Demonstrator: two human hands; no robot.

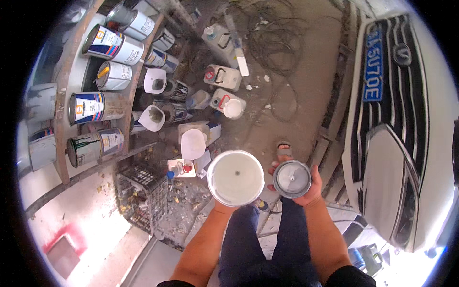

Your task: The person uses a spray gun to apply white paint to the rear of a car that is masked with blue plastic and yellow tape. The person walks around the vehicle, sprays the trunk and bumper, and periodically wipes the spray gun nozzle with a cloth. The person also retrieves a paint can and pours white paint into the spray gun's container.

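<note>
A large round white tub [236,178], seen from above, has pale insides and a small dark spot at its centre. My left hand [224,207] holds it from the near side, and the tub hides most of the fingers. Just to its right, apart from it, is a smaller round grey cup [292,179] with whitish smears and a small pale knob in the middle. My right hand [313,190] is closed around this cup, thumb on the right side and fingertips showing on the left.
Paint cans [86,106] fill the shelves at left. Plastic jugs [222,77] and a white scoop-like container [193,144] stand beyond my hands. A black crate [143,191] sits lower left, a car front bumper [394,95] at right, and coiled cables [275,28] on the far floor.
</note>
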